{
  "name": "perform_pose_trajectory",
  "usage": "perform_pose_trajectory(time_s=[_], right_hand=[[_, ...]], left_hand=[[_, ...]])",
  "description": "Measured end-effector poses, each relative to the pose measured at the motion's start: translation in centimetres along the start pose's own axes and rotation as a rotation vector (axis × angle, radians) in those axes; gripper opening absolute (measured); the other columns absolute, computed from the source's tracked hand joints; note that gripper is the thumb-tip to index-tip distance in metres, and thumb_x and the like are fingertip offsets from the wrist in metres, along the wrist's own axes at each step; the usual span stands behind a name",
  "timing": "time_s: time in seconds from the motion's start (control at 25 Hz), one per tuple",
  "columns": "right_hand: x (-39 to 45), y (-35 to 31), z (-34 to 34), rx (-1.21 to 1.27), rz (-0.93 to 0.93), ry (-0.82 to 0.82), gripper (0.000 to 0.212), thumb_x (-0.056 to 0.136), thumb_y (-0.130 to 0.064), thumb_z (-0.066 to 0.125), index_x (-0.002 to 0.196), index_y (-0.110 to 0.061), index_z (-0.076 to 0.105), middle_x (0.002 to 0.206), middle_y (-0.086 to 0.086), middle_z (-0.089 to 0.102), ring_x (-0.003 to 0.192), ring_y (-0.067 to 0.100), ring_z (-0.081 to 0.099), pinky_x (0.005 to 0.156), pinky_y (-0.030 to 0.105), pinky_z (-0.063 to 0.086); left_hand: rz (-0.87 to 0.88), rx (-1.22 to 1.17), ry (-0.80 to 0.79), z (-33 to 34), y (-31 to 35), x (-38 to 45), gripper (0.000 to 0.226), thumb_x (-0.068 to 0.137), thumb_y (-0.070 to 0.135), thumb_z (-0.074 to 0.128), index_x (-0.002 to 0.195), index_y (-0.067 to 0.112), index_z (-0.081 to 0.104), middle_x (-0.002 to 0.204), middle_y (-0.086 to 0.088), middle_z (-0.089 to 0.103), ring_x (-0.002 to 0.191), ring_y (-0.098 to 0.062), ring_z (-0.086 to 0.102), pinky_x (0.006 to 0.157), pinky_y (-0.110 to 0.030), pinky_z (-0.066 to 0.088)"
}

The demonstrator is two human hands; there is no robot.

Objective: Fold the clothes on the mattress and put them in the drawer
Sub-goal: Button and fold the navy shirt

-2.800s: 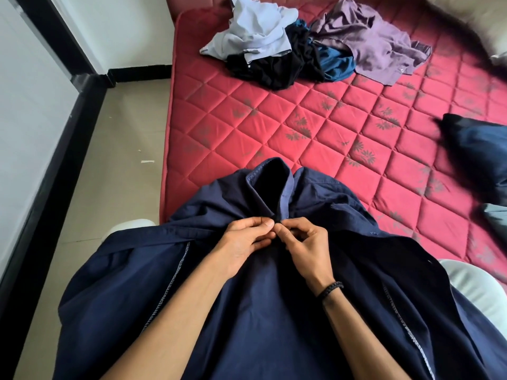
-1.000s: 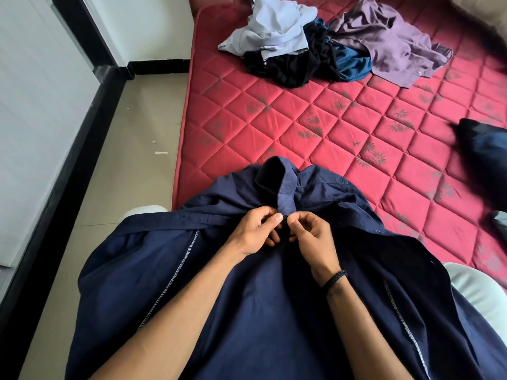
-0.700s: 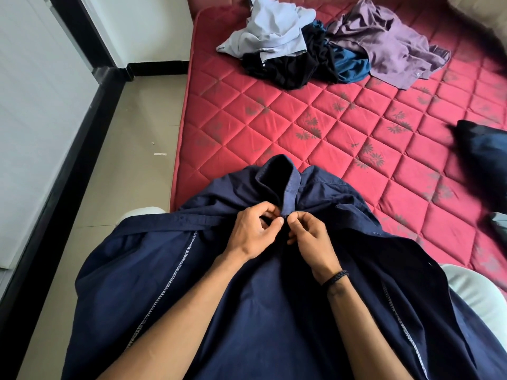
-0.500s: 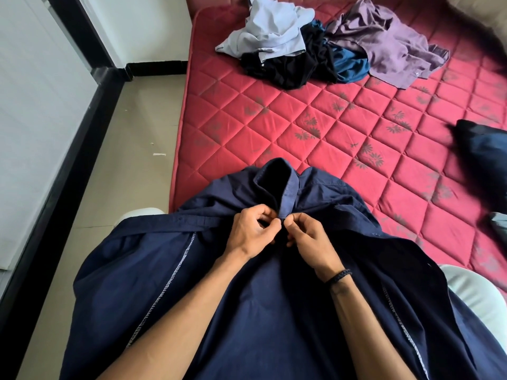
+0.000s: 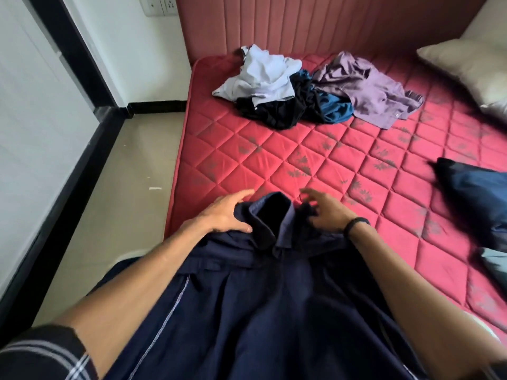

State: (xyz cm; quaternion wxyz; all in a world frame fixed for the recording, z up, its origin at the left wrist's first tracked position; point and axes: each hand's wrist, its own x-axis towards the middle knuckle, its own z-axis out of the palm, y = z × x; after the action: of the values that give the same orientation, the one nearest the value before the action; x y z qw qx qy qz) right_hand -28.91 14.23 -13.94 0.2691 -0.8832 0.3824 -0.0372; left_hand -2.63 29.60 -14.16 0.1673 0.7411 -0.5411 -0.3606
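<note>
Head camera looks down over my two arms at a navy shirt (image 5: 260,305) spread across my lap and reaching the near edge of the red quilted mattress (image 5: 274,152). Its long axis runs away from me toward the headboard (image 5: 315,23), and the collar (image 5: 270,219) is the far end, standing up a little and pointing at the pile of clothes (image 5: 310,97) further up the mattress. The lower part of the shirt goes out of the picture at the bottom.

My left hand (image 5: 225,215) rests on the shirt just left of the collar, fingers extended and relaxed, thumb lying on the cloth; it does not grasp anything. My right hand (image 5: 323,212) is just right of the collar, fingers spread and a little blurred, also released; I cannot tell if its fingertips touch the cloth. A black band (image 5: 356,226) is on the right wrist.

In the pile lie a pale blue piece, a black one, a teal one and a mauve one. A dark blue pillow (image 5: 477,198) lies at the right edge, well apart from the shirt.
</note>
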Motion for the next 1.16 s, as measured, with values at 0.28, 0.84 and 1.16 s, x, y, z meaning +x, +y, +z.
perform_pose_trajectory(time_s=[0.28,0.84,1.16], right_hand=[[0.7,-1.2,-9.0,0.155,0.033,0.462,0.008,0.100,-0.010,0.058,0.106,-0.008,0.063,0.094,0.009,0.067,0.092,0.035,0.066,0.074,0.033,0.042],[-13.0,-23.6,-46.0,-0.822,-0.360,1.216,0.037,0.103,-0.054,0.043,0.103,-0.019,0.055,0.095,0.008,0.064,0.082,0.037,0.067,0.062,0.042,0.052],[-15.9,-29.9,-50.0,0.612,0.050,0.759,0.018,0.100,-0.005,0.053,0.082,-0.004,0.051,0.061,0.009,0.065,0.074,0.028,0.059,0.041,0.016,0.048]], left_hand=[[0.044,-0.187,0.266,-10.7,5.4,0.0,0.040,0.074,0.055,0.087,0.074,0.017,0.073,0.071,0.003,0.066,0.066,-0.010,0.053,0.065,-0.030,0.040],[0.445,0.203,0.568,-39.1,30.6,-23.6,0.029,0.061,0.048,0.092,0.071,0.024,0.079,0.074,0.009,0.077,0.067,-0.003,0.069,0.064,-0.017,0.051],[0.169,0.401,0.941,-38.8,38.3,-25.0,0.028,0.081,0.003,0.073,0.102,0.022,0.074,0.079,0.000,0.069,0.063,-0.017,0.062,0.056,-0.024,0.048]])
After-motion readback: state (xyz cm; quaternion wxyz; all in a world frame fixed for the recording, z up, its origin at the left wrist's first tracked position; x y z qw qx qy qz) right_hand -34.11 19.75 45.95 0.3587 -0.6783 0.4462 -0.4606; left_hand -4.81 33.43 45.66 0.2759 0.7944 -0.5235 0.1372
